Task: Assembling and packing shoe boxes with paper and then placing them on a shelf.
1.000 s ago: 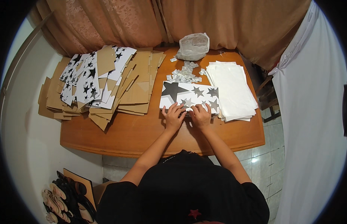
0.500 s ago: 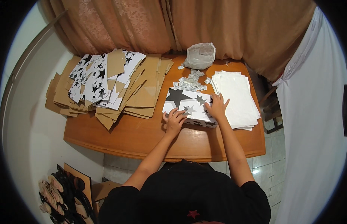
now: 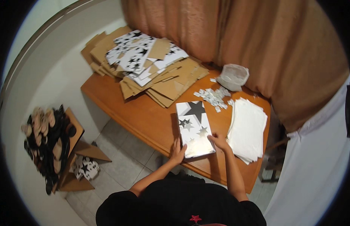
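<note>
Hands on a star-printed flat box (image 3: 194, 128) — a white, glossy rectangle with black and silver stars — lying on the wooden table (image 3: 145, 116) near its front edge. Left hand (image 3: 178, 151) curled round the box's near left corner, fingers closed against its edge. Right hand (image 3: 218, 140) pressed flat on the near right corner, fingers spread on the top face, not gripping. Just right of the box, almost touching it, a stack of white sheets (image 3: 248, 128). Beyond the box, a scatter of small white paper scraps (image 3: 212, 96), and past that a crumpled clear plastic bag (image 3: 232, 76) against the brown curtain (image 3: 258, 41). At the table's far left, a sprawling heap of flattened cardboard blanks (image 3: 160, 75) — some brown side up, some showing the same star print — well apart from the hands. Down on the tiled floor (image 3: 122, 162) at left, a low rack of shoes (image 3: 47, 143) by the wall, with one more star-printed piece (image 3: 85, 168) beside it.
</note>
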The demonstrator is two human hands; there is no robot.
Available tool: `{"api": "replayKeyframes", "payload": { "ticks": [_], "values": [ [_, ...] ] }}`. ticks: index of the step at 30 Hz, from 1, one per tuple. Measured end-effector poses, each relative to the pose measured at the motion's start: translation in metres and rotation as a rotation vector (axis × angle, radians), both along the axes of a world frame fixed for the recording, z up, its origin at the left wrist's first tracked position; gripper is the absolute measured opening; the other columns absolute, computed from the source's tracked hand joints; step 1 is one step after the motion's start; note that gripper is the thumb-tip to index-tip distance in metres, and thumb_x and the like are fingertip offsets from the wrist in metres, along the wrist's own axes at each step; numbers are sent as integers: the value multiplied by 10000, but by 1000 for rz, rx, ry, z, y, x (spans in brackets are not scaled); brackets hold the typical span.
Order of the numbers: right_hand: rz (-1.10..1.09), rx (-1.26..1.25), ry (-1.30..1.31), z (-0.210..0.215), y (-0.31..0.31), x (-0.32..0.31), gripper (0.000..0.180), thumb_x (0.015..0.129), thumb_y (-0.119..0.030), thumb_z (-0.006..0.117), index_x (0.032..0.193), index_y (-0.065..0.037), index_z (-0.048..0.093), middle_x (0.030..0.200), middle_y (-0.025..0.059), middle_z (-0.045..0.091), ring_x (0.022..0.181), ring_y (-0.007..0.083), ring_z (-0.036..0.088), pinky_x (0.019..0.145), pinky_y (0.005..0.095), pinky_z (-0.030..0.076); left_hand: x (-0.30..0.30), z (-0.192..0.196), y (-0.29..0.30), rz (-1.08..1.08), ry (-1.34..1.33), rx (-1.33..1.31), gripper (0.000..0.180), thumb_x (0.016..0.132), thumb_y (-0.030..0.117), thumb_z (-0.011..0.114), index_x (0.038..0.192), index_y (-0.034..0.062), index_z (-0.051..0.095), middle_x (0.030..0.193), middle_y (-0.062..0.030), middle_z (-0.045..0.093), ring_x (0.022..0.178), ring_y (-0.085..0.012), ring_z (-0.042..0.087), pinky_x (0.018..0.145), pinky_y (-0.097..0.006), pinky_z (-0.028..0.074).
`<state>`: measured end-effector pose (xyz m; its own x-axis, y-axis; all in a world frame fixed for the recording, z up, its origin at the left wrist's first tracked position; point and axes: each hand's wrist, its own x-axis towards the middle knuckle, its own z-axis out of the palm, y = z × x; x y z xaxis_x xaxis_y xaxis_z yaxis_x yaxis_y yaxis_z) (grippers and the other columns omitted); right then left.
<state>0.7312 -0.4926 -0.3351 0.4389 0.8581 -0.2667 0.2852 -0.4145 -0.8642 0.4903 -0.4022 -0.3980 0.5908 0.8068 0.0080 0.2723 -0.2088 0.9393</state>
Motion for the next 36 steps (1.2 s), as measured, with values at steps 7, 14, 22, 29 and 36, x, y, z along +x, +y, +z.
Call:
{"api": "replayKeyframes", "payload": {
  "ticks": [7, 14, 22, 29, 36],
  "values": [
    [-72, 218, 297, 1, -10, -87, 517, 783, -122, 625, 1243, 17, 433, 1103, 124, 572, 1005, 209, 543, 887, 305, 415, -51, 37, -26, -46, -66, -134, 827, 865, 438, 529, 1422, 17, 87, 1432, -236, 189, 1339, -348, 174, 1081, -384, 177],
    [39, 399, 713, 3, -8, -208, 754, 779, -62, 574, 1402, -23, 151, 1336, 149, 324, 1208, 242, 362, 1003, 339, 307, -173, 81, -16, 16, -264, -21, 853, 818, 338, 600, 1434, 55, 82, 1453, -202, 172, 1353, -337, 142, 1094, -397, 137],
    [659, 768, 335, 52, 63, -416, 1306, 560, -756, 624, 1423, -22, -25, 1416, 194, 85, 1319, 302, 137, 1058, 435, 159, -397, 150, -25, 352, -484, -7, 863, 786, 206, 620, 1439, 49, 77, 1468, -129, 175, 1352, -205, 153, 1082, -323, 134],
    [836, 1218, 32, 145, 136, -585, 1119, 540, -152, 765, 1417, -28, 81, 1432, 247, 126, 1315, 395, 177, 1053, 456, 200, -553, 224, -22, 616, -500, 203, 953, 727, 264, 687, 1427, 15, 90, 1427, -132, 248, 1308, -200, 237, 1052, -323, 203],
    [805, 1582, 125, 275, 233, -690, 943, 646, -129, 727, 1396, 1, 171, 1367, 230, 265, 1258, 378, 298, 1029, 432, 262, -641, 366, 41, 745, -92, 783, 1134, 539, 92, 846, 1423, 43, 136, 1357, -124, 382, 1221, -203, 386, 1013, -320, 314]
  ]
}}
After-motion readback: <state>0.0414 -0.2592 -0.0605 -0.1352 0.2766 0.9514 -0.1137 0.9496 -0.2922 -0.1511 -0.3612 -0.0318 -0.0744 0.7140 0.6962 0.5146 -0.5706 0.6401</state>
